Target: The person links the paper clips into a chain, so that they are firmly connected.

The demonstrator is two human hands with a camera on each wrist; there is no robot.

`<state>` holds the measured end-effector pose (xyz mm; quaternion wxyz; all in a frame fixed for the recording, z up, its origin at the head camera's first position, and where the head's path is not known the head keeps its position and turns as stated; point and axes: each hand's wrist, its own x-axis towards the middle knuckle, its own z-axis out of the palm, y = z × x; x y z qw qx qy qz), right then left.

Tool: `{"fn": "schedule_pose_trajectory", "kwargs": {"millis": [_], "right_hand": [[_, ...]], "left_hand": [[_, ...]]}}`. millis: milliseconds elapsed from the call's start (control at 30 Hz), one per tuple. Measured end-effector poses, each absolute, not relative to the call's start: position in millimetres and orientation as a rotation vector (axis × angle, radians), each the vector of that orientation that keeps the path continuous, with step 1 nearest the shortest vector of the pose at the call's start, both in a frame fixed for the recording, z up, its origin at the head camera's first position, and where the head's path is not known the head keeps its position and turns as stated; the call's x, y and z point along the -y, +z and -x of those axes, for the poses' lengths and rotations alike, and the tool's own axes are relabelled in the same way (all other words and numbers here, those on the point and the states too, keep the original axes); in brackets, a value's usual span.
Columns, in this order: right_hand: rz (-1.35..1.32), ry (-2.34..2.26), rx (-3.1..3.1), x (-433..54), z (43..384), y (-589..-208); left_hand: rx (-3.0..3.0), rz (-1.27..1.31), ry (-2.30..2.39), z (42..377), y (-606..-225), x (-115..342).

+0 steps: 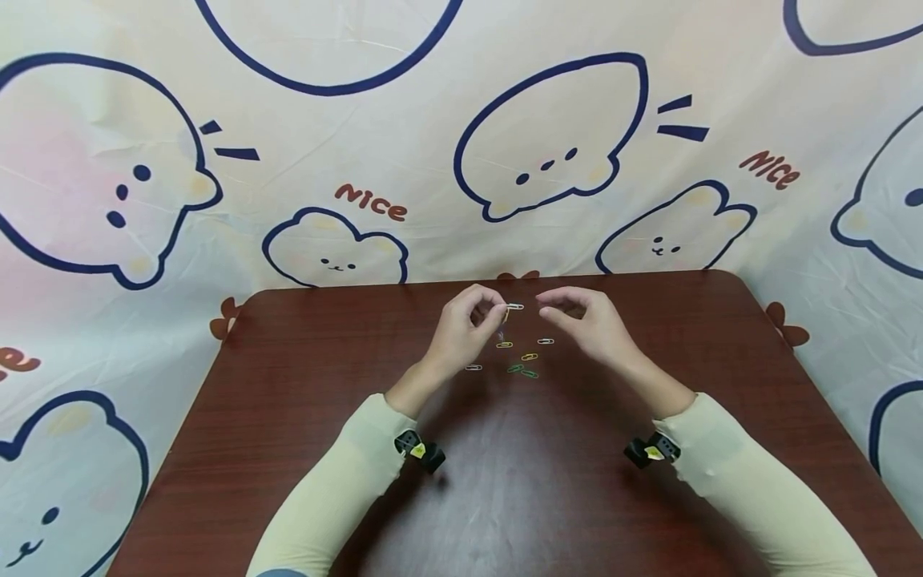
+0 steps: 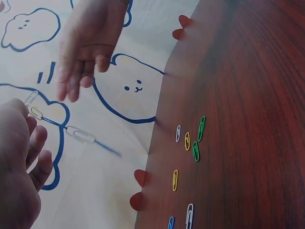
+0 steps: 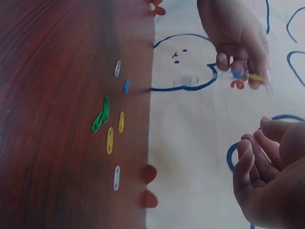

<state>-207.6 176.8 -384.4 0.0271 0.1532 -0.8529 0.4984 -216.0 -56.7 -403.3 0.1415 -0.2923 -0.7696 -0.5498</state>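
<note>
My left hand (image 1: 460, 330) pinches a short chain of linked paper clips between thumb and forefinger. A white paper clip (image 1: 515, 306) sticks out sideways from the fingertips toward the right hand. In the left wrist view, a yellow paper clip (image 2: 35, 112) hangs below it, followed by blue and white links, with a blurred blue paper clip (image 2: 108, 148) at the end. Facing it across a small gap is my right hand (image 1: 593, 322), fingers loosely bent and thumb apart, holding nothing.
Loose paper clips lie on the dark wooden table (image 1: 476, 481) below the hands: green (image 3: 106, 109), yellow (image 3: 110, 140), white (image 3: 116, 178) and blue (image 3: 126, 86). A cloth with cartoon bears (image 1: 548, 136) hangs behind the far edge and along both sides.
</note>
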Motion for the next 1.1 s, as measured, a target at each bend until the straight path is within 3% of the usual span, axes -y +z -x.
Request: {"fn": "schedule_pose_trajectory", "kwargs": {"millis": [1100], "right_hand": [[-0.186, 1.453, 2.834, -218, 246, -478]], "left_hand": [[2.239, 0.803, -1.582, 214, -404, 59]]}}
